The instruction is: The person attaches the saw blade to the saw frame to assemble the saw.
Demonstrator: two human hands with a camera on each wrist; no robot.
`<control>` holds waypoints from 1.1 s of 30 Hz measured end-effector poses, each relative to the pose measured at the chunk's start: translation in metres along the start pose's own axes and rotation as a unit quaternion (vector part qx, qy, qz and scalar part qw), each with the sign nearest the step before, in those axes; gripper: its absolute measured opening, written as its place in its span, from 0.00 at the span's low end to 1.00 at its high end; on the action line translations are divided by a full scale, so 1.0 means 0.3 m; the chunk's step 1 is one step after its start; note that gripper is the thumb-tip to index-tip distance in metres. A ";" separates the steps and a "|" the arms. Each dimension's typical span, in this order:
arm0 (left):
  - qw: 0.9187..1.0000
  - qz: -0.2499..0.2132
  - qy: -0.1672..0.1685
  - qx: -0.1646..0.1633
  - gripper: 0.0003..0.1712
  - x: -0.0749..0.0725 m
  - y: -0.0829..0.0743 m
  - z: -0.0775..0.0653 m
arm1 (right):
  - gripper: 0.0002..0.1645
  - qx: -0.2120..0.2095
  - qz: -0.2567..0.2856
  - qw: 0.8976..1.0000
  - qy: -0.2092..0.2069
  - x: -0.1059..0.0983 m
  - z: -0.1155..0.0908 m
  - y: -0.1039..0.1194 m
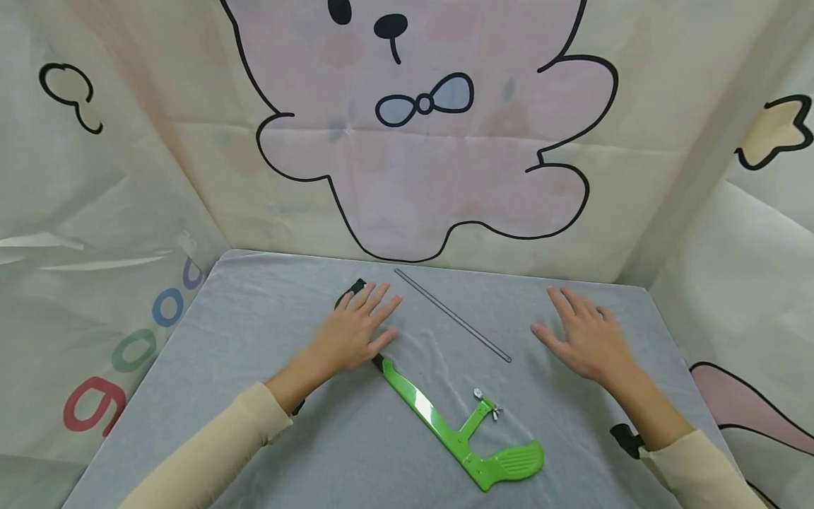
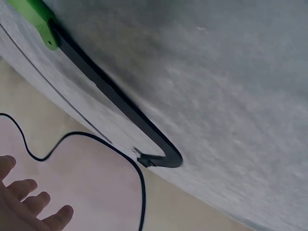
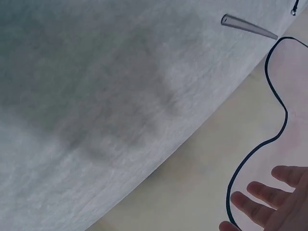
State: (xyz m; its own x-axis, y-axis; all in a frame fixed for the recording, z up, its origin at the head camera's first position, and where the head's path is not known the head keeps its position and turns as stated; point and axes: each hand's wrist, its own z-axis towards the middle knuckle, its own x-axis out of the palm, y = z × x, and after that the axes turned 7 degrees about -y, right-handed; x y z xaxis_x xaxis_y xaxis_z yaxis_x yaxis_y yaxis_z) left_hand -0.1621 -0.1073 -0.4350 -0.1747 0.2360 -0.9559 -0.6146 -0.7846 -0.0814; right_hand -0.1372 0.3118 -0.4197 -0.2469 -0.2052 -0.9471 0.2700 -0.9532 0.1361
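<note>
From the head, we see the left hand, fingers spread and holding nothing, over the green-and-black hacksaw frame — the right hand, also empty, beside the thin grey blade, both tools on grey cloth. The left wrist shows the frame's hooked end; the right, one blade end.

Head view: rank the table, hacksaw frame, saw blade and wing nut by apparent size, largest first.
1. Table
2. Hacksaw frame, partly hidden by the left hand
3. Saw blade, long but thin
4. Wing nut
</note>
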 end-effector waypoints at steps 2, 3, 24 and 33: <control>1.000 -0.015 0.004 0.011 0.36 0.002 -0.020 0.000 | 0.47 0.000 0.010 1.000 -0.003 0.003 -0.001 0.011; 1.000 -0.023 0.008 0.016 0.36 0.003 -0.030 0.001 | 0.47 -0.001 0.014 1.000 -0.005 0.006 0.000 0.016; 0.963 -0.245 0.110 0.012 0.35 0.062 -0.215 -0.018 | 0.37 0.030 0.136 0.989 0.049 0.064 0.019 0.069; 0.941 -0.290 0.170 0.032 0.33 0.114 -0.304 -0.039 | 0.35 0.013 0.160 0.985 0.063 0.107 0.021 0.090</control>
State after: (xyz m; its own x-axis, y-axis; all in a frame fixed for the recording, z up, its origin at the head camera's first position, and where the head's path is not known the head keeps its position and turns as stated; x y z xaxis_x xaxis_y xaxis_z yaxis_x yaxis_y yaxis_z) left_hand -0.1030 -0.0344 -0.4636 0.4529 0.4088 -0.7923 -0.5778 -0.5422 -0.6101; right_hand -0.1436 0.2780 -0.4447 -0.0357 -0.4689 -0.8825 0.2920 -0.8494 0.4395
